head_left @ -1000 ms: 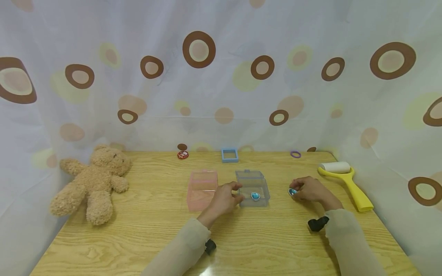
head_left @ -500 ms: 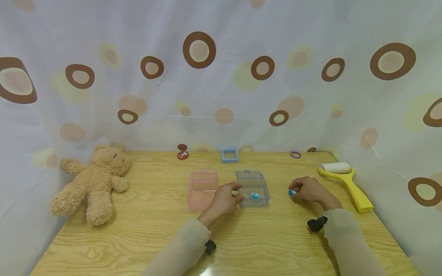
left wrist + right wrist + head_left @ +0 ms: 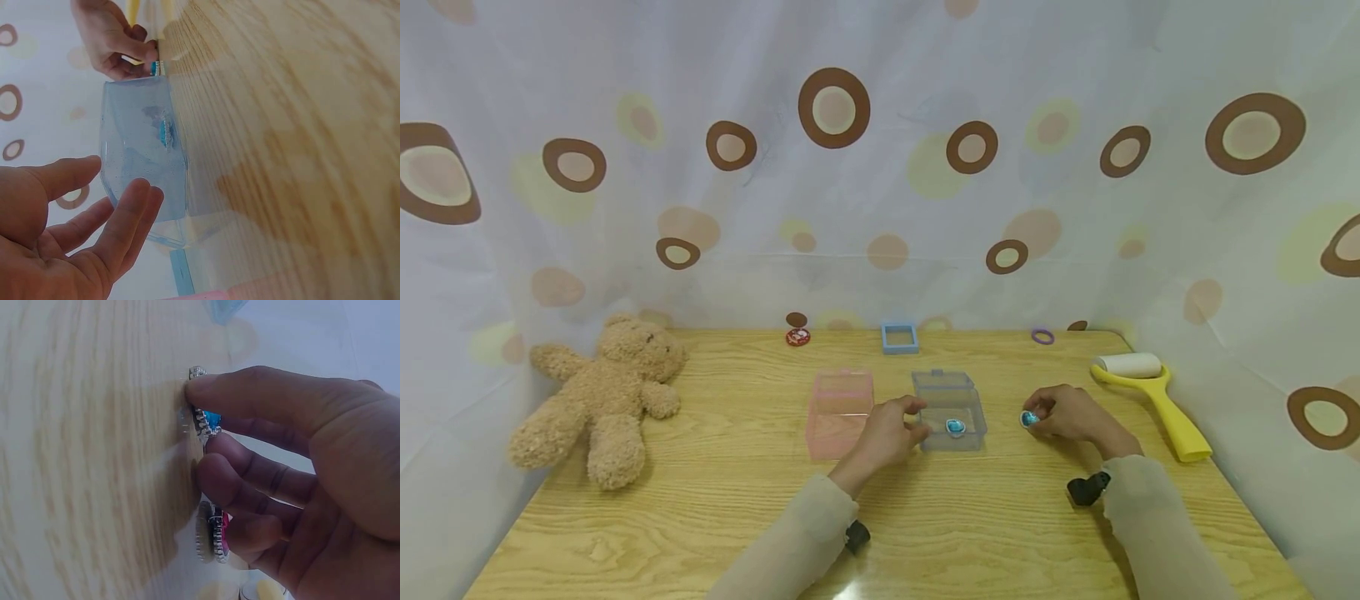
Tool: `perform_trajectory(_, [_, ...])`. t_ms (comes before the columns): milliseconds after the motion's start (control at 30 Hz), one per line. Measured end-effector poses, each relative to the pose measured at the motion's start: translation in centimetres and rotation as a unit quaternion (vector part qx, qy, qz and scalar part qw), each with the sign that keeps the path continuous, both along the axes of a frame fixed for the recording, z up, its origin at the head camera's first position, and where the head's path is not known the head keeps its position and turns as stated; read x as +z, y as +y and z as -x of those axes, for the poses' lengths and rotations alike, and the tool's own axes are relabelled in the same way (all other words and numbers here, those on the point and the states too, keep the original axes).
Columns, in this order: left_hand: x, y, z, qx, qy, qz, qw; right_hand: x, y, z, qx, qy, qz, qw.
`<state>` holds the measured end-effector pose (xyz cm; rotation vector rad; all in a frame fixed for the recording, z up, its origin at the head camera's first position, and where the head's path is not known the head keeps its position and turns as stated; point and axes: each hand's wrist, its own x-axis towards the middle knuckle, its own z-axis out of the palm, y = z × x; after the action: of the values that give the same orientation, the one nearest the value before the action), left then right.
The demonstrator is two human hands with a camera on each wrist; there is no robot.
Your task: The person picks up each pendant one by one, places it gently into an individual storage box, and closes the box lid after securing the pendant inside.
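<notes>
Between thumb and fingers, my right hand (image 3: 1070,414) pinches a blue gem (image 3: 1028,419) with a beaded silver rim, low over the table right of a clear bluish plastic box (image 3: 967,407). In the right wrist view a second gem (image 3: 225,524), pink with a similar rim, is partly hidden behind the lower fingers. The bluish box stands with its lid raised, and another blue gem (image 3: 955,427) lies inside. My left hand (image 3: 887,431) is at the box's left side, thumb and fingers spread apart around nothing; whether they touch the box is unclear.
A pink clear box (image 3: 841,402) stands open behind my left hand. At the back lie a red disc (image 3: 798,337), a blue square frame (image 3: 899,351) and a purple ring (image 3: 1042,337). A teddy bear (image 3: 602,400) lies left, a yellow-handled lint roller (image 3: 1172,417) right.
The blue gem in my right hand has shifted slightly left towards the bluish box and shows more of its face. My left hand has stayed in place.
</notes>
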<state>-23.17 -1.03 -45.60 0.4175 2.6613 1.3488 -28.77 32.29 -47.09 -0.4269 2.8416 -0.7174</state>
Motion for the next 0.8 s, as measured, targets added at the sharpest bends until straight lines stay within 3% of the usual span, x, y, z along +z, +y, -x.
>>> perform_trajectory(233, [0.01, 0.00, 0.00, -0.001, -0.001, -0.002, 1.0000, 0.03, -0.13, -0.04, 0.004, 0.013, -0.007, 1.000])
perform_trajectory(467, [0.12, 0.04, 0.00, 0.000, -0.004, 0.003, 1.0000, 0.02, -0.15, -0.07, 0.033, 0.017, 0.004, 0.999])
perform_trajectory(800, [0.16, 0.05, -0.09, -0.003, -0.002, -0.002, 1.0000, -0.18, -0.13, 0.14, 0.022, 0.012, 0.001, 1.000])
